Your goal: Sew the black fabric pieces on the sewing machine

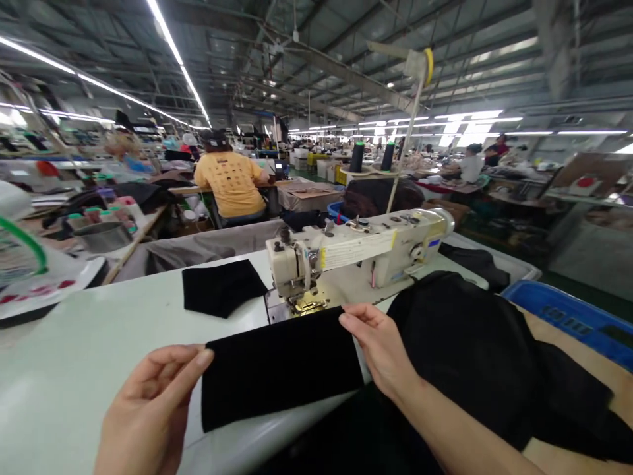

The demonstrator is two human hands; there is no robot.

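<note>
A black rectangular fabric piece (pixel 281 369) is stretched between my two hands, in front of the sewing machine (pixel 356 251). My left hand (pixel 155 396) pinches its upper left corner between thumb and fingers. At the upper right corner, my right hand (pixel 378 343) pinches the same piece. The fabric's top edge runs just below the machine's needle area (pixel 309 305), which it partly hides. Another black fabric piece (pixel 222 287), angular in outline, lies flat on the table left of the needle.
The pale worktable (pixel 99 356) spreads to the left. A heap of black fabric (pixel 465 349) lies on the right, beside a blue bin (pixel 568 316). Dark thread cones (pixel 357 158) stand behind the machine. A person in a yellow shirt (pixel 230 181) sits farther back.
</note>
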